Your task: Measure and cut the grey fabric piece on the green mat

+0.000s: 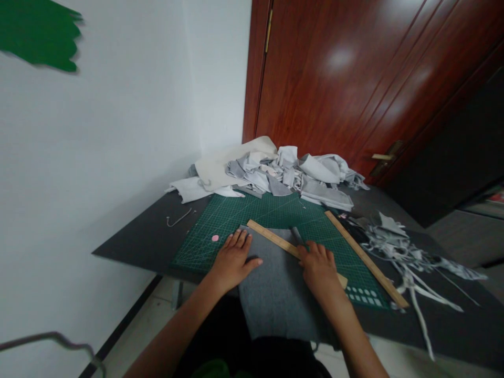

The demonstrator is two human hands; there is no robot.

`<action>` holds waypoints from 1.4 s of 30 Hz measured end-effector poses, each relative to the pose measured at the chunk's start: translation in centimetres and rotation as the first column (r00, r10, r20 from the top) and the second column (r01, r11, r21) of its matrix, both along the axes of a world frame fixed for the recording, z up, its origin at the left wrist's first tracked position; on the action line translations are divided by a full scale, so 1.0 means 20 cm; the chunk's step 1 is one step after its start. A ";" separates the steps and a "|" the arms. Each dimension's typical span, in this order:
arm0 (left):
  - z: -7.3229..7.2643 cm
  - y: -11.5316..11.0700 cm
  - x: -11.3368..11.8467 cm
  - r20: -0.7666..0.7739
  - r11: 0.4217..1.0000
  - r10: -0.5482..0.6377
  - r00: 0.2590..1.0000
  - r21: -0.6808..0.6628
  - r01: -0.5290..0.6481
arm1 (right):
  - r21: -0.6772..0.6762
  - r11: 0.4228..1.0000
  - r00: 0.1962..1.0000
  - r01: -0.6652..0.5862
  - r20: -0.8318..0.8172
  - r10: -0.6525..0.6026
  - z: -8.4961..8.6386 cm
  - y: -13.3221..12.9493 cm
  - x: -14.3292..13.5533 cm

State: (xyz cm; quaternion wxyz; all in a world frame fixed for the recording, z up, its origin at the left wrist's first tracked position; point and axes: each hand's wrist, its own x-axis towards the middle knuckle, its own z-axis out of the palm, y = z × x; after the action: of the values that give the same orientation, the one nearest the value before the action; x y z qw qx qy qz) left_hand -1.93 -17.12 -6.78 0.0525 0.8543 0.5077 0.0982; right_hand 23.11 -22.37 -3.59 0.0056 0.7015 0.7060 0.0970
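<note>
A piece of grey fabric (271, 294) lies on the green cutting mat (197, 247) and hangs over the table's front edge toward my lap. My left hand (232, 260) rests flat on the fabric's left edge, fingers stretched out and thumb apart. Across the fabric, at a slant, runs a wooden ruler (271, 235). My right hand (319, 265) is curled over the lower right part of this ruler, hiding some of it. Just beyond those fingers shows a dark narrow strip or tool (296, 235), whose kind I cannot make out.
A second wooden ruler (366, 258) lies along the mat's right side. Heaped white and grey fabric scraps (283, 170) fill the back of the dark table (137, 244), with tangled strips (409, 252) at right. A pink scrap (214, 238) sits left. Behind are a wall and door (334, 94).
</note>
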 end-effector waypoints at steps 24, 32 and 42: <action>0.05 0.02 0.02 0.047 0.992 0.031 0.998 0.117 -0.037 | 0.117 0.988 0.993 0.104 -0.062 -0.097 -0.11 0.06 0.22; 0.00 0.00 0.05 0.048 0.960 0.097 0.994 0.261 -0.106 | 0.203 0.974 0.967 -0.096 -0.214 0.140 -0.05 0.03 0.20; 0.03 -0.01 0.07 0.014 0.964 0.171 0.985 0.206 -0.170 | -0.114 0.966 0.895 -0.232 -0.415 0.167 -0.15 0.02 0.13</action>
State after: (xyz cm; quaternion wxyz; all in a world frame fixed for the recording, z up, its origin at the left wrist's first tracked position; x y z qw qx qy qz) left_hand -0.58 -17.24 -6.20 -0.0459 0.8084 0.5665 0.1529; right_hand 25.63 -21.95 -6.58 -0.0931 0.6273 0.7659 -0.1060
